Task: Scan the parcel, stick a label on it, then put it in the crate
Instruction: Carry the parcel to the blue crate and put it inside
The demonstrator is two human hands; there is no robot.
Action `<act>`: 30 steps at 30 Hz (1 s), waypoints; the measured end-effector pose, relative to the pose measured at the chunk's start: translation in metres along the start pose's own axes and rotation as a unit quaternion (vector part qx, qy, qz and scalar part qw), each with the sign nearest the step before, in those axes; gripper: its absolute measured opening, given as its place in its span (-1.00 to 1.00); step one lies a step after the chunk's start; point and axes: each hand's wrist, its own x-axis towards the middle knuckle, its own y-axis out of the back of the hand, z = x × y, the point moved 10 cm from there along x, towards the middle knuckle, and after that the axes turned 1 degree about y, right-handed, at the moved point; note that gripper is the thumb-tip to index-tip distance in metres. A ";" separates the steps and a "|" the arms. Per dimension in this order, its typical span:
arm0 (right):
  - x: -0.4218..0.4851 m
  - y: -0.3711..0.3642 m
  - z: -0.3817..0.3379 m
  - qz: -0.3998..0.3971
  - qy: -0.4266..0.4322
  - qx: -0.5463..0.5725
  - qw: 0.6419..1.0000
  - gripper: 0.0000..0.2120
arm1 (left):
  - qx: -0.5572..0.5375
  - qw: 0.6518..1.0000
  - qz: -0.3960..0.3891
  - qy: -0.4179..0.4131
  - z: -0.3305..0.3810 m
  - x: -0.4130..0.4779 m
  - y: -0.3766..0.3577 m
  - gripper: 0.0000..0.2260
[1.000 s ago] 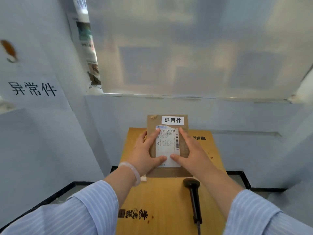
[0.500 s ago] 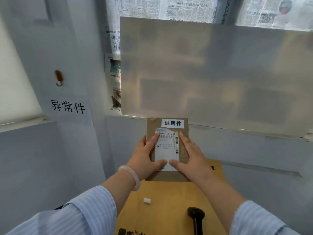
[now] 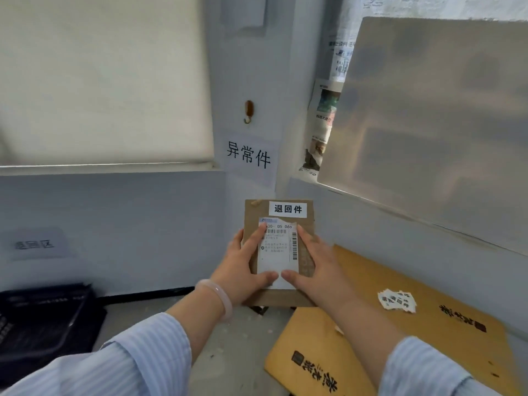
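Head view. You hold the parcel, a flat brown cardboard packet, up in front of you with both hands, clear of the wooden table at lower right. Your left hand grasps its left edge, thumb pressed on the lower part of the white shipping label, forefinger reaching up to the barcode. Your right hand grasps the right edge the same way, thumb tip almost meeting the left thumb. A pale bangle sits on your left wrist; both sleeves are blue-striped.

A small white sticker printed 退回件 is stuck at the parcel's top right corner, above the shipping label. A loose bunch of like stickers lies on the table, well right of the parcel.

A black crate stands on the floor at lower left, well apart from the parcel. On the wall behind: a sign reading 异常件, with a hook above it.
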 end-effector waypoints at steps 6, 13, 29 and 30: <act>0.024 -0.134 -0.114 -0.077 0.059 0.034 0.995 -0.12 | -0.003 0.995 0.056 0.077 -0.111 -0.060 0.127 -0.14; 0.028 -0.308 -0.249 -0.157 0.107 0.062 0.980 -0.10 | 0.004 0.981 0.124 0.152 -0.244 -0.155 0.275 -0.16; 0.094 -0.531 -0.409 -0.263 0.172 0.073 0.946 -0.12 | -0.001 0.946 0.203 0.252 -0.433 -0.204 0.446 -0.17; 0.105 -0.541 -0.417 -0.264 0.176 0.077 0.945 -0.12 | 0.001 0.943 0.209 0.259 -0.444 -0.199 0.458 -0.17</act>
